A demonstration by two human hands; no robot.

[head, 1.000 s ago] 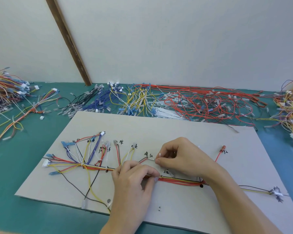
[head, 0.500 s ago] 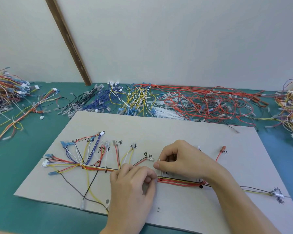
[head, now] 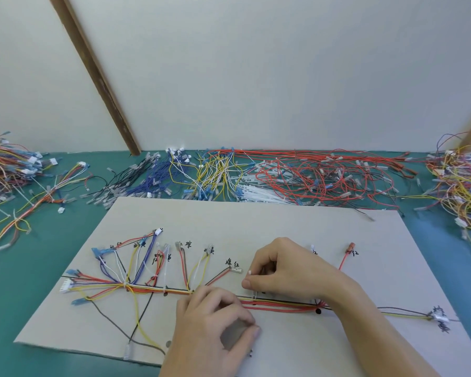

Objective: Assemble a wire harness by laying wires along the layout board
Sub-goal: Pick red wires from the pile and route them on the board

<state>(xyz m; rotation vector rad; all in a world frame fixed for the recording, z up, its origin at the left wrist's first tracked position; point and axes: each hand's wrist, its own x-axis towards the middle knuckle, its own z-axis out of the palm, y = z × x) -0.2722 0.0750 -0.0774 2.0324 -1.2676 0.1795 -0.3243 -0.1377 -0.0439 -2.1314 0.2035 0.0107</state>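
Note:
A grey layout board [head: 256, 227] lies on the green table with handwritten labels on it. The wire harness [head: 147, 288] runs along it as a red, yellow and black trunk, with branches fanning up at the left. My right hand [head: 291, 270] pinches a white cable tie [head: 254, 293] that stands looped around the trunk, its end poking out at my fingertips. My left hand [head: 215, 322] sits just below the trunk with fingers curled and thumb against the index finger. Whatever it may hold is hidden and blurred.
Loose wires lie in piles along the wall: black and blue wires [head: 147, 178], yellow wires [head: 215, 175], white cable ties [head: 259, 193], red wires [head: 324, 178]. More bundles sit at the far left [head: 8, 170] and far right [head: 462, 186]. A wooden strip [head: 98, 77] leans on the wall.
My left hand has slid off the trunk and down toward the board's near edge. My right hand has stayed at the cable tie, shifting slightly lower.

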